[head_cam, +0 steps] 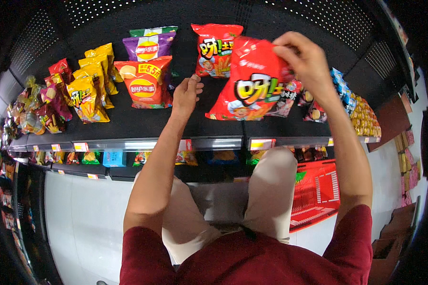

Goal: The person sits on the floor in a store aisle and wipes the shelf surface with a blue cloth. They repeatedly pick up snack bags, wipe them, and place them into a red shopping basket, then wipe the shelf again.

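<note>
My right hand (306,58) pinches the upper right corner of a red bag of potato snacks (251,82), which hangs tilted and slightly blurred above the black shelf (196,124). Behind it, a matching red snack bag (215,53) stands upright, its right side partly covered. My left hand (186,95) appears empty, its fingers loosely curled, close to that rear bag's lower left corner; whether it touches the bag is unclear. Just left of this hand is an orange-red Lay's chip bag (142,83). A purple Lay's bag (149,46) and a green bag (153,31) stand behind it.
Yellow snack bags (87,99) line up on the left. Blue packets (342,89) and gold-wrapped items (365,115) sit at the right. A price-tag rail (214,143) edges the shelf, above a lower shelf of snacks. A red plastic basket (314,217) stands beside my right knee.
</note>
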The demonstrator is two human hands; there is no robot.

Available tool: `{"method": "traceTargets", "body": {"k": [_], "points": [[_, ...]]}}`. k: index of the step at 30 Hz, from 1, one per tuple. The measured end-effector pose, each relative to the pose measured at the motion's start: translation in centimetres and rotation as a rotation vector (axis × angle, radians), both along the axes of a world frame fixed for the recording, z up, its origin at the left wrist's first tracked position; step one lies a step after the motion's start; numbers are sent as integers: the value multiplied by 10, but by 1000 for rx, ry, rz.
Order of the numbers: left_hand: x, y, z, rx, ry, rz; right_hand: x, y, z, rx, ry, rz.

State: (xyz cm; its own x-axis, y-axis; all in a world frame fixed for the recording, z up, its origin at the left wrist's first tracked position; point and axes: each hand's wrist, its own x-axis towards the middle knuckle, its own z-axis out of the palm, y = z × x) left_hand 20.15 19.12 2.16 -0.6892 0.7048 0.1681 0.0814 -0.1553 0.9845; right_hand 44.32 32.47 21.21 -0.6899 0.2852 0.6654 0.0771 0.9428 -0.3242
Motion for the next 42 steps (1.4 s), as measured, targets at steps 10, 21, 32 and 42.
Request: {"method": "traceTargets", "body": {"k": [10, 21, 32, 42], "points": [[-30, 39, -41, 5, 274, 107, -127, 41, -52, 179, -77, -105], [-33, 62, -49, -117, 343, 66, -157, 69, -67, 144, 0, -223], [-29, 49, -43, -213, 391, 147, -83, 16, -184, -716, 224, -110], [-19, 44, -33, -321, 397, 135, -100, 41, -227, -708, 37, -116]]}}
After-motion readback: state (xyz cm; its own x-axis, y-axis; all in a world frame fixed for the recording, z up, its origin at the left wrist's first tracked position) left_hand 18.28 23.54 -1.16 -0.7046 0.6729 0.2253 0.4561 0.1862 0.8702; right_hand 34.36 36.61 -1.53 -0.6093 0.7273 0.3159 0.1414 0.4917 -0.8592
